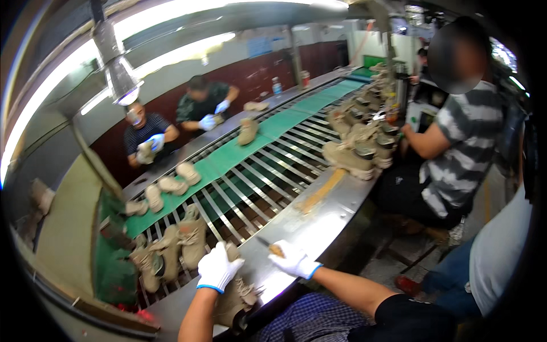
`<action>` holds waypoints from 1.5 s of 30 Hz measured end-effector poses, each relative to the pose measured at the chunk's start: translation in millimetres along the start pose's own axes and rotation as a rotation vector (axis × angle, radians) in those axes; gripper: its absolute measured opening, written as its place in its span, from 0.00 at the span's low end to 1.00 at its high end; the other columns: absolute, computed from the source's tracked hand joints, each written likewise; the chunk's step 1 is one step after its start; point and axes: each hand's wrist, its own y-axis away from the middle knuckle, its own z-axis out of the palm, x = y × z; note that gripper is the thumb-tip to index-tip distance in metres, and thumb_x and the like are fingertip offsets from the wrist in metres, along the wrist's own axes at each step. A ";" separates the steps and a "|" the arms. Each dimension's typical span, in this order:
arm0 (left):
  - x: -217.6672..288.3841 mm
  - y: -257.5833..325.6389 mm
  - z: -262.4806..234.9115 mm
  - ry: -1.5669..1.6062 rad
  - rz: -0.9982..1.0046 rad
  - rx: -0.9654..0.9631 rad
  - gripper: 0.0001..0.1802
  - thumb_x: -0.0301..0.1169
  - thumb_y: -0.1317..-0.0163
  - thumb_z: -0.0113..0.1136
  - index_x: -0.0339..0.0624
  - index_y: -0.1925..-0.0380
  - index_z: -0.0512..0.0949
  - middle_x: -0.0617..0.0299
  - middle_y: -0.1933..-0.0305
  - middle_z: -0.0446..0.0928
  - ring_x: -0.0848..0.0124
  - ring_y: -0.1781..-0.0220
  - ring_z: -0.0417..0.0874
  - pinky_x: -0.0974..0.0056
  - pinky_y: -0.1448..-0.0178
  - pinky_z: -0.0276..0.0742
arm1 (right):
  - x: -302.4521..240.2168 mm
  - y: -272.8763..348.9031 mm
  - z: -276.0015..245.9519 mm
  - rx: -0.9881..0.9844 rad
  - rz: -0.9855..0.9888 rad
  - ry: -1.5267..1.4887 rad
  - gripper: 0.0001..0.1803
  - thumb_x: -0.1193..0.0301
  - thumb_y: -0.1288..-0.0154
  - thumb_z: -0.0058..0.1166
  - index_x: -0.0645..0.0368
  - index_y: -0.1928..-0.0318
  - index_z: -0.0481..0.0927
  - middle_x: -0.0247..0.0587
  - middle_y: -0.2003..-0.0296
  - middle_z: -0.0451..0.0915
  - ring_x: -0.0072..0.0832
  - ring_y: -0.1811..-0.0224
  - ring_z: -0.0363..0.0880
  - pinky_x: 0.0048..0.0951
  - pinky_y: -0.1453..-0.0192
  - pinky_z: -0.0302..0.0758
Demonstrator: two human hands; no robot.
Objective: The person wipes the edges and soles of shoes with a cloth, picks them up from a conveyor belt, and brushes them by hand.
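Observation:
My left hand (pixel 219 267), in a white glove with a blue cuff, closes over a tan lace-up shoe (pixel 231 305) at the near edge of the metal bench. The rounded tan end beyond my fingers seems to belong to the same shoe, but the glove hides the join. In my right hand (pixel 293 260), gloved the same way, is a small tool (pixel 276 249) with a brown handle and a thin dark end pointing left. Its exact kind is too small to make out. Several tan shoes (pixel 192 239) stand just left of my left hand.
A metal-slat conveyor with a green belt (pixel 216 162) runs away to the upper right, carrying tan shoes (pixel 171 184). More shoes (pixel 348 157) crowd the metal ledge (pixel 327 219) at right. Two gloved people work across the line; a person in a striped shirt (pixel 464 148) sits at right.

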 end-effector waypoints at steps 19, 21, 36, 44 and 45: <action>-49.6 147.7 -2.5 0.512 -0.308 -0.156 0.54 0.59 0.47 0.77 0.43 0.25 0.67 0.42 0.32 0.79 0.46 0.32 0.82 0.51 0.27 0.77 | -127.4 -9.6 -29.7 -0.778 -0.180 0.320 0.32 0.45 0.23 0.50 0.66 0.46 0.76 0.66 0.60 0.86 0.60 0.59 0.87 0.51 0.51 0.83; -56.4 119.8 -8.2 0.598 -0.270 -0.247 0.52 0.60 0.47 0.76 0.46 0.27 0.71 0.45 0.35 0.82 0.50 0.32 0.83 0.54 0.29 0.77 | -159.5 -11.0 -25.8 -0.886 -0.194 0.414 0.30 0.46 0.22 0.48 0.67 0.48 0.78 0.65 0.62 0.87 0.59 0.58 0.88 0.52 0.50 0.83; -64.6 104.8 18.2 0.320 0.006 -0.218 0.41 0.54 0.30 0.59 0.37 0.27 0.66 0.36 0.37 0.80 0.41 0.41 0.86 0.45 0.38 0.82 | -204.2 4.8 -18.2 -0.871 -0.349 0.539 0.21 0.56 0.20 0.46 0.63 0.54 0.79 0.57 0.71 0.86 0.55 0.68 0.89 0.53 0.58 0.86; -50.6 112.1 -0.7 0.212 0.072 -0.224 0.43 0.54 0.27 0.59 0.38 0.24 0.61 0.41 0.34 0.78 0.42 0.42 0.86 0.45 0.40 0.83 | -150.9 -15.3 -31.2 -0.691 -0.178 0.442 0.28 0.46 0.19 0.47 0.63 0.48 0.76 0.61 0.67 0.86 0.57 0.65 0.87 0.52 0.59 0.82; -48.1 111.3 -3.5 0.196 0.062 -0.248 0.41 0.54 0.27 0.59 0.40 0.24 0.62 0.42 0.34 0.78 0.43 0.41 0.85 0.45 0.39 0.83 | -147.1 -17.5 -30.1 -0.698 -0.233 0.481 0.26 0.49 0.18 0.46 0.62 0.47 0.76 0.61 0.67 0.85 0.56 0.65 0.87 0.52 0.59 0.83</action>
